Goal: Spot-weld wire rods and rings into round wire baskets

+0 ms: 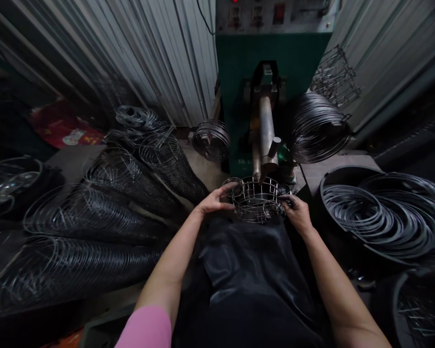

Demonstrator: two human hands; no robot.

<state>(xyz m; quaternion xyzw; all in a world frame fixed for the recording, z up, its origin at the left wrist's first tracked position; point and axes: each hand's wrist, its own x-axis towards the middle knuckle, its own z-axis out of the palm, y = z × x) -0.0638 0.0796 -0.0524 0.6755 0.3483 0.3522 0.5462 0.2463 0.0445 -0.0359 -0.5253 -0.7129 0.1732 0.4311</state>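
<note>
Wire basket (255, 203) sat under the tip of the machine arm (266, 128), in front of the green machine (239, 72) and just beyond the person's dark apron (253, 270). Left hand (213, 202) was closed on the basket's left rim, fingers over the top wire. Right hand (297, 212) gripped its right side. Nested wire frames (94, 212) lay in long rows at left. At right, a black tub (339, 170) held loose wire rings (380, 217).

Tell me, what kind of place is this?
Probably a small metalworking shop: the left hand and right hand hold a wire basket at a green machine, stacked wire baskets lie to the left, wire rings fill a tub on the right.
</note>
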